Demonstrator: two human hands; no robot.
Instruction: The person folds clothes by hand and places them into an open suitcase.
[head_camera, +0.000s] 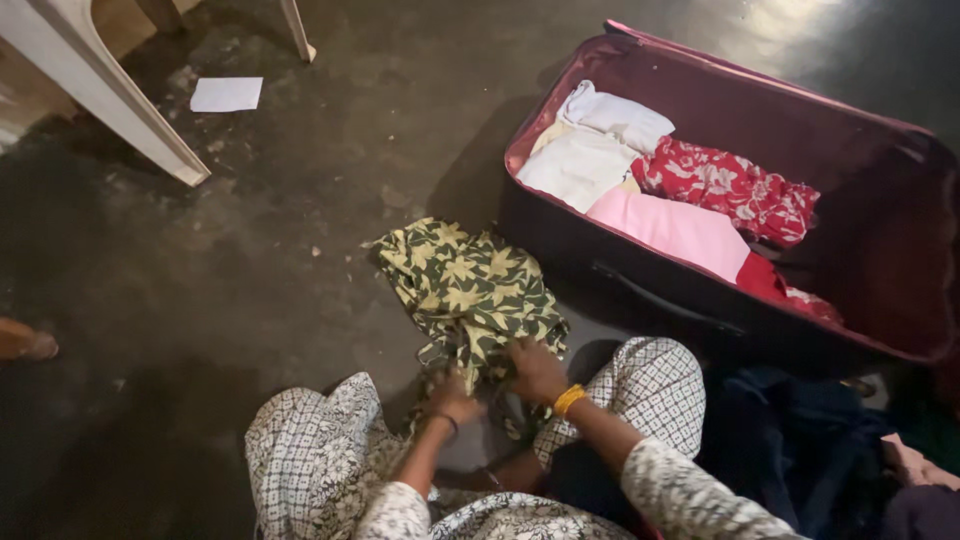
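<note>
From the head camera, both hands work a green garment with a pale yellow flower print (468, 290), which lies spread on the dark floor (250, 260) between the person's knees and an open suitcase (720, 85). The left hand (452, 398) has its grip closed on the near edge of the cloth; the right hand (537, 372), with an orange bangle at the wrist, presses and pinches the same edge just beside it. I judge that folding is in hand, and the next fold calls for the near edge to be kept even. The maroon suitcase holds folded clothes: white pieces at the far end, a pink one, a red floral one. Dark clothing, probably blue, lies heaped at lower right.
</note>
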